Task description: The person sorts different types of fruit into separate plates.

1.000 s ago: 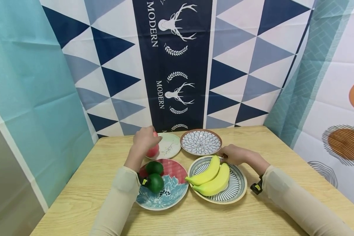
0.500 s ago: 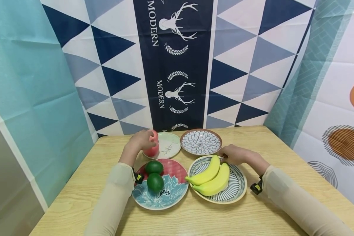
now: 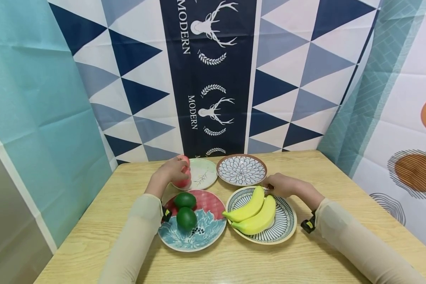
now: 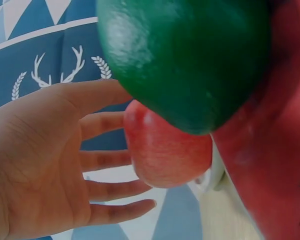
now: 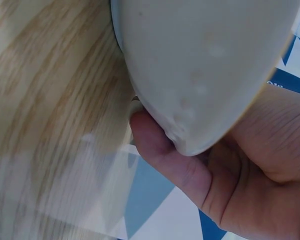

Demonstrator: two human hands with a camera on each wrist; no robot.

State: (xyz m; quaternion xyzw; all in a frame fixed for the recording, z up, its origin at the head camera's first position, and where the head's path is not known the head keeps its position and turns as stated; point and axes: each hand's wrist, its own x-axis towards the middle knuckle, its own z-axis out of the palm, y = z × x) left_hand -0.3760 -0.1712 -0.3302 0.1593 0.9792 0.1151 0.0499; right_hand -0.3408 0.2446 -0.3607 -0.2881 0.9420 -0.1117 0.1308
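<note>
In the head view my left hand (image 3: pixel 168 172) is at two red apples (image 3: pixel 184 182) on the left edge of a pale green plate (image 3: pixel 206 173). The left wrist view shows its fingers (image 4: pixel 107 160) extended and spread beside one apple (image 4: pixel 167 150); a dark green oval fruit (image 4: pixel 185 60) hides the thumb. My right hand (image 3: pixel 280 185) grips the back rim of a black-and-white patterned plate (image 3: pixel 285 219) bearing two bananas (image 3: pixel 258 219). Seen from the right wrist, a curled digit (image 5: pixel 165 160) presses near the rim of its pale underside (image 5: pixel 205 75).
A red and blue flowered plate (image 3: pixel 213 232) at the front left carries two dark green fruits (image 3: pixel 186 219). A brown-rimmed plate (image 3: pixel 241 169) stands behind the banana plate. Patterned cloth (image 3: pixel 213 79) hangs along the back of the wooden table (image 3: pixel 92 228).
My left hand has shifted slightly left, and more of the apples shows than a second ago. My right hand stays at the plate rim.
</note>
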